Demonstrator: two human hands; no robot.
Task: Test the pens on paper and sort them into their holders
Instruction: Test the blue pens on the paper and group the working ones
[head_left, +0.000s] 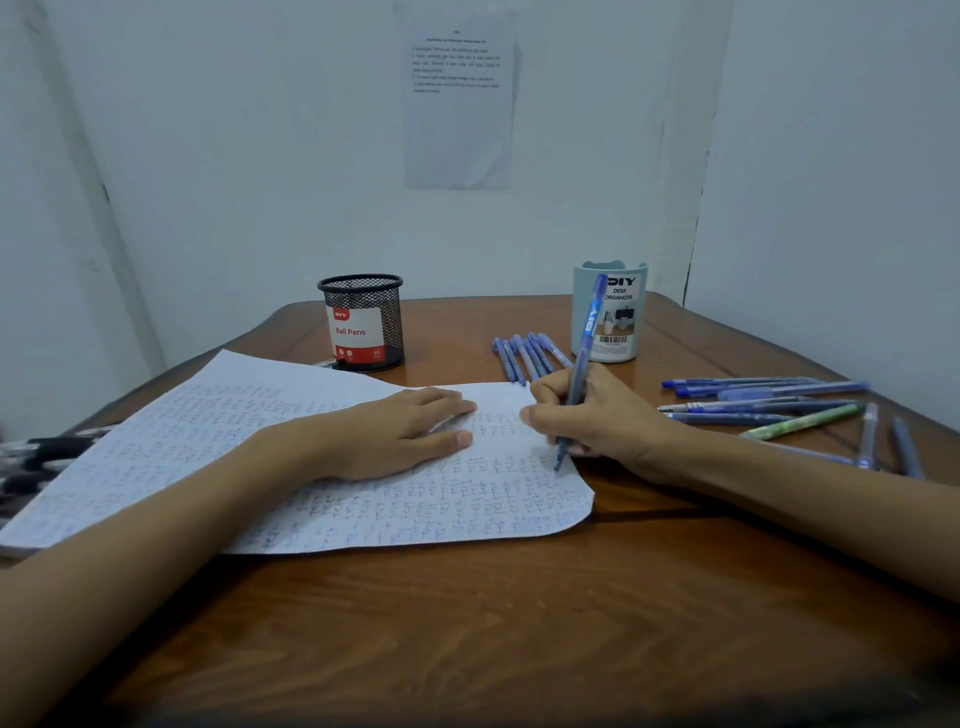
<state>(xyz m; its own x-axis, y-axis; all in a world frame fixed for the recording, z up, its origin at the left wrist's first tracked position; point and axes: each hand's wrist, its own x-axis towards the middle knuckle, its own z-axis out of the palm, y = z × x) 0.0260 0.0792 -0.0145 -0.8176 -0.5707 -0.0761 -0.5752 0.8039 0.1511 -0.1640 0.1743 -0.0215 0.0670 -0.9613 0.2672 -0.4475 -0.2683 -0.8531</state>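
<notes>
On the paper (291, 457), right hand (597, 415) grips blue pen (579, 374) upright.

Brown wooden table (519, 623), glossy top. Pale walls (234, 156) close behind it and on both sides. Printed sheet (460, 114) stuck to the wall behind the table. Light soft, even.
</notes>
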